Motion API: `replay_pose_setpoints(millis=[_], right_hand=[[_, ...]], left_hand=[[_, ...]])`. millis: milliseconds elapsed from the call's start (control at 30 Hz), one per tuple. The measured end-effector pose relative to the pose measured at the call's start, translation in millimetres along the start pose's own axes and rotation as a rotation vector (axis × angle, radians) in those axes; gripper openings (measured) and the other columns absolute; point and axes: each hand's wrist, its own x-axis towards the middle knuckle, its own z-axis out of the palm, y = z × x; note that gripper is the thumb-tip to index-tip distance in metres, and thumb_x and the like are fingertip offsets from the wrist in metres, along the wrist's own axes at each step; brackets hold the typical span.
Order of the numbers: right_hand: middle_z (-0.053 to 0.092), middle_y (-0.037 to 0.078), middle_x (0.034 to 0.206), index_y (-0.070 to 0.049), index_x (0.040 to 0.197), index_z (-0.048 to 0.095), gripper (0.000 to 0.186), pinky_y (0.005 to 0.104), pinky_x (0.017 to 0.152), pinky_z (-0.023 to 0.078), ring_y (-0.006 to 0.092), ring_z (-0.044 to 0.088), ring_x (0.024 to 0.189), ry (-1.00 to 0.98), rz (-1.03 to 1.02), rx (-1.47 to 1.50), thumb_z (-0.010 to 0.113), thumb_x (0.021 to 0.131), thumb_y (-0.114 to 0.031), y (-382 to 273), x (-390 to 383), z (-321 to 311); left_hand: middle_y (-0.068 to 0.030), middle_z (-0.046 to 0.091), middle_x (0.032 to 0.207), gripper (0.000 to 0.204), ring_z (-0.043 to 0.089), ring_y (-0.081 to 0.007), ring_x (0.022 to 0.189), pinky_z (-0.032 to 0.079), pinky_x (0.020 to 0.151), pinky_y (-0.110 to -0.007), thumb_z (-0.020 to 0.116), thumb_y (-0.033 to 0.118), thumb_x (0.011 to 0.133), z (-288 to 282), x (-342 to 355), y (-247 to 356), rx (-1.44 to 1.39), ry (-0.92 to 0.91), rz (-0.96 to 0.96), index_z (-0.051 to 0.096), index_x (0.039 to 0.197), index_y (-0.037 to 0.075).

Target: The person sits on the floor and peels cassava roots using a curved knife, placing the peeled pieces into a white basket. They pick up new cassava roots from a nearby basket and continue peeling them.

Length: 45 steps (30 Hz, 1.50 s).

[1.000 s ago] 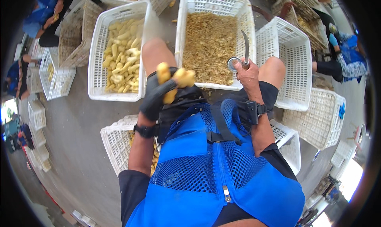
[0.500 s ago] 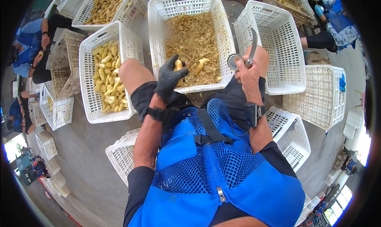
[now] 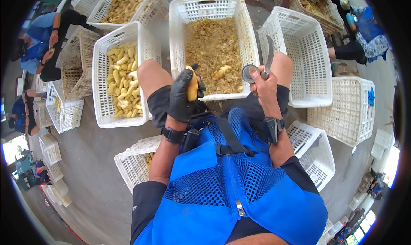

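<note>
My left hand point(image 3: 181, 97), in a black glove, is closed around a long yellow-brown vegetable piece point(image 3: 192, 87) held upright over the near edge of the middle white crate point(image 3: 176, 39). My bare right hand point(image 3: 266, 90) grips a knife with a curved blade point(image 3: 269, 52) pointing away from me. Beside the knife, at the same fingers, is a round metal disc point(image 3: 249, 73); how it is held is partly hidden. Brown shavings point(image 3: 212, 43) fill the middle crate's bottom. Another yellow piece point(image 3: 222, 72) lies on top of them.
A white crate point(image 3: 100, 73) of yellow pieces point(image 3: 124, 80) stands by my left knee. By my right knee is another white crate point(image 3: 323, 65). More crates stand behind my elbows. Co-workers point(image 3: 40, 43) sit at the far left and far right point(image 3: 368, 35).
My left hand has turned and curled round the vegetable piece, its thumb no longer spread to the side. The right hand still holds the knife. The whole view has shifted slightly.
</note>
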Motion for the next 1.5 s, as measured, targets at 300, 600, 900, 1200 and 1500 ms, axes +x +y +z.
replay_pose_setpoints(millis=[300, 600, 900, 1200, 1500], right_hand=[[0.052, -0.007, 0.064, -0.003, 0.092, 0.063, 0.022, 0.0202, 0.049, 0.034, 0.0013, 0.043, 0.056, -0.343, -0.048, -0.048, 0.072, 0.091, -0.023, -26, -17, 33], [0.058, -0.005, 0.069, -0.002, 0.092, 0.064, 0.027, 0.0204, 0.053, 0.039, 0.0020, 0.049, 0.061, -0.478, 0.003, -0.010, 0.075, 0.089, -0.026, -34, -34, 62], [0.058, -0.004, 0.068, -0.002, 0.094, 0.065, 0.029, 0.0212, 0.050, 0.037, 0.0022, 0.049, 0.059, -0.548, 0.061, -0.031, 0.076, 0.087, -0.028, -25, -44, 69], [0.061, -0.001, 0.080, -0.001, 0.097, 0.064, 0.025, 0.0245, 0.066, 0.045, 0.0049, 0.051, 0.074, -0.717, -0.003, -0.114, 0.074, 0.088, -0.022, -28, -56, 79], [0.067, 0.008, 0.078, -0.003, 0.093, 0.067, 0.017, 0.0302, 0.066, 0.049, 0.0123, 0.061, 0.072, -0.758, -0.228, -0.441, 0.071, 0.085, -0.017, -35, -35, 83]], left_hand=[[-0.0075, 0.066, 0.092, 0.046, 0.057, -0.0103, 0.068, 0.047, 0.060, -0.021, 0.038, 0.035, 0.105, 6, -12, 3, 0.124, -0.032, 0.007, 0.052, 0.129, -0.001], [-0.0059, 0.068, 0.099, 0.035, 0.061, -0.0079, 0.080, 0.051, 0.070, -0.021, 0.044, 0.023, 0.104, -5, -21, -7, 0.884, 0.020, 0.459, 0.057, 0.126, -0.001], [-0.0109, 0.068, 0.107, 0.040, 0.065, -0.0192, 0.097, 0.051, 0.087, -0.030, 0.065, 0.009, 0.088, -1, -28, -5, 0.953, -0.049, 0.603, 0.057, 0.126, -0.002], [-0.0171, 0.069, 0.101, 0.043, 0.068, -0.0302, 0.091, 0.052, 0.080, -0.036, 0.074, 0.011, 0.075, -7, -29, -6, 1.157, -0.071, 0.688, 0.063, 0.114, -0.001], [-0.0167, 0.068, 0.087, 0.036, 0.068, -0.0329, 0.078, 0.052, 0.069, -0.037, 0.072, 0.014, 0.076, -4, -39, 5, 1.239, -0.171, 0.845, 0.065, 0.108, 0.000]])
